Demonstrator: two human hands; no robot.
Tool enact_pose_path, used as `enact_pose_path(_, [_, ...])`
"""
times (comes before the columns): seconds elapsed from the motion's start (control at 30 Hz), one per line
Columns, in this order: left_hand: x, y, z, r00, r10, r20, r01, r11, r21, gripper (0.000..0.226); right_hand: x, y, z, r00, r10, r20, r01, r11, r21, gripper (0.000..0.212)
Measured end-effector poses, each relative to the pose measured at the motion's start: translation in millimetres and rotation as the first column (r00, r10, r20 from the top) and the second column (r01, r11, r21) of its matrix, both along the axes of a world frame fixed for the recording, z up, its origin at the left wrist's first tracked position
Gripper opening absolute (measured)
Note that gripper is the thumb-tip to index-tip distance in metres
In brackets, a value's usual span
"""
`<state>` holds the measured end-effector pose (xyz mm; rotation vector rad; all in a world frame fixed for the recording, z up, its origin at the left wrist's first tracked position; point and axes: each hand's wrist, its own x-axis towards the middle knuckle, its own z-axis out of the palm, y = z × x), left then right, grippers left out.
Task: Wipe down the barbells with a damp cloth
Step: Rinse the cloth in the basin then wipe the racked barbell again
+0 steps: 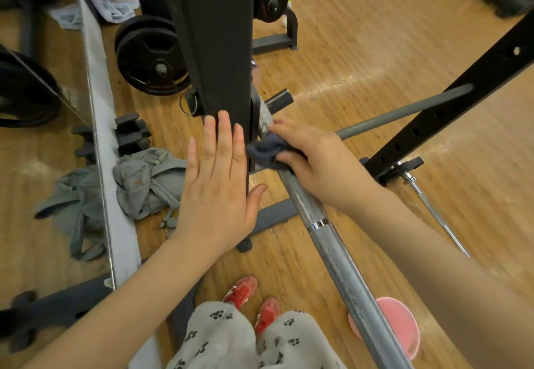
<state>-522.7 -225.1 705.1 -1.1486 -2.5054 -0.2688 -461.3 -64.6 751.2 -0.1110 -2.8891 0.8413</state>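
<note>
A grey steel barbell [341, 267] runs from the bottom right up to the black rack upright [219, 50] in the middle. My right hand [315, 160] grips a dark blue cloth [265, 152] wrapped round the bar just beside the upright. With straight fingers, my left hand [219, 172] lies flat against the upright's front face, thumb spread toward the bar.
A mirror [43, 137] lines the left wall. Black weight plates [150, 56] hang behind the upright, and a grey bag [147, 183] lies on the wooden floor. A pink basin [401, 325] sits under the bar. Another thin bar [433, 209] and a black rack beam [450, 114] are at right.
</note>
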Motion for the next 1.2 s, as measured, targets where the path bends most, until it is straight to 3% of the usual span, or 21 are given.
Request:
enact_pose_path(0.1, [-1.1,-1.5,0.5,1.0,-0.007,0.005,0.007,1.0,-0.017,0.079,-4.5,0.4,-1.4,0.999,-0.038,0.029,0.038,0.999,-0.014,0.045])
enact_pose_path(0.23, [-2.4,-5.9,2.3,0.999,-0.037,0.013,0.037,0.999,-0.004,0.079,35.8,-0.2,-2.1,0.999,0.033,0.006,-0.033,0.999,0.015,0.046])
enact_pose_path(0.47, [-2.3,-9.3,5.5,0.998,-0.056,0.031,0.056,0.998,-0.013,0.086,8.5,6.1,-5.4,0.999,0.028,-0.021,-0.029,0.998,-0.051,0.046])
enact_pose_path(0.63, [-2.8,-8.9,4.3,0.998,-0.068,0.012,0.068,0.998,0.008,0.085,48.5,-1.2,-8.5,1.0,-0.027,-0.013,0.026,0.998,-0.058,0.054])
enact_pose_path(0.77, [-2.0,-7.4,5.4,0.997,-0.062,0.037,0.062,0.998,0.006,0.086,22.1,-7.9,-7.9,0.995,-0.043,-0.094,0.042,0.999,-0.011,0.046])
enact_pose_path(0.87, [-3.4,-9.1,4.6,0.997,-0.07,0.043,0.07,0.998,0.003,0.086,9.5,-8.7,-5.9,0.998,-0.036,-0.052,0.037,0.999,0.012,0.046])
enact_pose_path(1.07, [-1.3,-10.6,6.6,0.997,-0.076,-0.006,0.076,0.996,0.043,0.082,39.1,4.6,-5.4,0.994,0.015,-0.108,-0.013,1.0,0.016,0.042])
enact_pose_path(1.2, [-9.5,-4.9,30.8,0.992,-0.018,-0.129,0.026,0.998,0.064,0.08,-11.3,28.4,3.4,0.972,-0.112,-0.207,0.118,0.993,0.019,0.041])
